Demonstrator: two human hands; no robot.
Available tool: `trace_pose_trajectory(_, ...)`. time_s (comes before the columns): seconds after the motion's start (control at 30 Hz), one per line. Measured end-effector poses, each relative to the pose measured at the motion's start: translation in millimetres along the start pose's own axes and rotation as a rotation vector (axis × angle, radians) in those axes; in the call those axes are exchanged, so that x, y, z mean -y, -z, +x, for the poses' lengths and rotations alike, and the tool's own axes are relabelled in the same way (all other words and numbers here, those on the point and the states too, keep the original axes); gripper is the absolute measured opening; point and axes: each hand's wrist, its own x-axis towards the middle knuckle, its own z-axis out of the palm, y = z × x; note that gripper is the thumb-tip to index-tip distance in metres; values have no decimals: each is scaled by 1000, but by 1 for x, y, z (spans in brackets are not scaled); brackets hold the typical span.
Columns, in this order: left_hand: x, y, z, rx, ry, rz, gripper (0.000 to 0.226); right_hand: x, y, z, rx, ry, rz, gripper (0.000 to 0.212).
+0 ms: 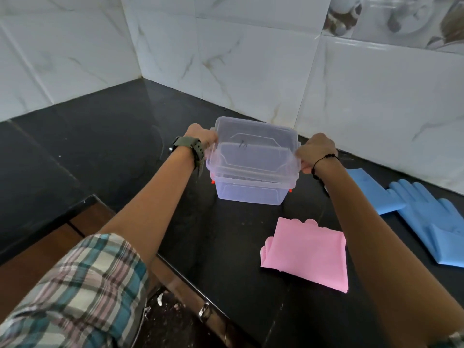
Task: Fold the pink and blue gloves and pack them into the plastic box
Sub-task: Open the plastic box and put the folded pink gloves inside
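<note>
Pink gloves [306, 252] lie folded flat on the black counter [105, 136] at about five o'clock from the plastic box [251, 187], while the blue gloves [424, 214] at three o'clock lie spread and not yet folded, partly cut off by the frame edge. Farther back, the left hand [200, 136] and right hand [315, 153] each grip a side of the lid [253, 144], tilted above the box; nothing seems packed, though the cloudy walls obscure the inside.

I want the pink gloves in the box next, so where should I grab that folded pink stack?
Probably pinch the folded pink gloves at the near right corner, coming from the right. The layers there look flat and aligned, while the scalloped cuffs on the far and left edges would likely splay.
</note>
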Motion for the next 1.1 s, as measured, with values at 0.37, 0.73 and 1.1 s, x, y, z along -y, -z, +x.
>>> trace_pose_trajectory(0.37, 121, 36, -63, -147, 28, -492, 30, -44, -83, -136, -92, -7, 540, 28)
trace_pose_trajectory(0.73, 146, 53, -53, -193, -89, 341, 30, -47, -90, -152, 215, 221, 103, 42)
trace_pose_trajectory(1.1, 130, -70, -165, 224, -301, 864, 36, -121, -15, -151, -173, -74, -30, 22)
